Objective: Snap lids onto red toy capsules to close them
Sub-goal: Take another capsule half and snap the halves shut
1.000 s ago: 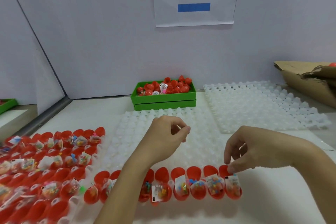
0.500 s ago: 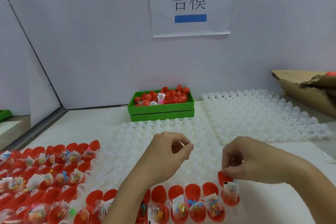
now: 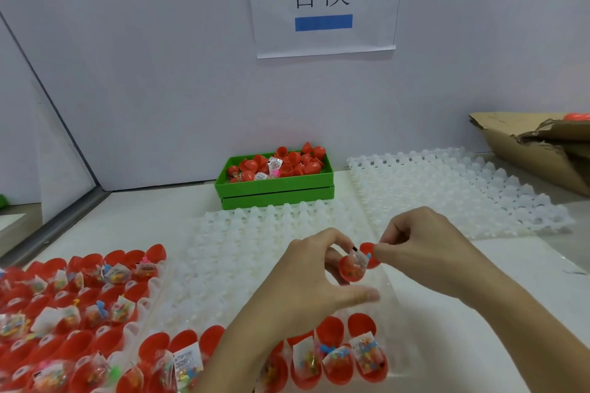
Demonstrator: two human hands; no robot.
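Since the earlier frame, one capsule (image 3: 352,266) has been lifted out of the front row and both hands have come together above the white tray (image 3: 255,252); the head camera has tilted down a little. Left hand (image 3: 314,268) is gripping the filled half from 9 o'clock, fingers curled round it, thumb stretched out below. Right hand (image 3: 424,242) is pinching the lid (image 3: 370,257) from 3 o'clock. Lid is sitting at 2 o'clock of the filled half, touching it, and looks hinged there and not yet folded over. A toy packet (image 3: 357,257) is sticking up between the two halves. Capsule's long axis is running roughly 7 to 1 o'clock. Right hand is the nearer to the lid, so the closing push would likely be coming from it, toward 8 o'clock, with the packet at risk of being trapped in the seam.

Count: one capsule in hand; three open capsules plainly showing at 5 o'clock in the front row (image 3: 338,360), more hidden behind the left forearm. Left tray (image 3: 79,297) is holding too many to count. One green bin (image 3: 274,191) of red parts at 12 o'clock. Three white trays, counting the bare one at 2 o'clock.
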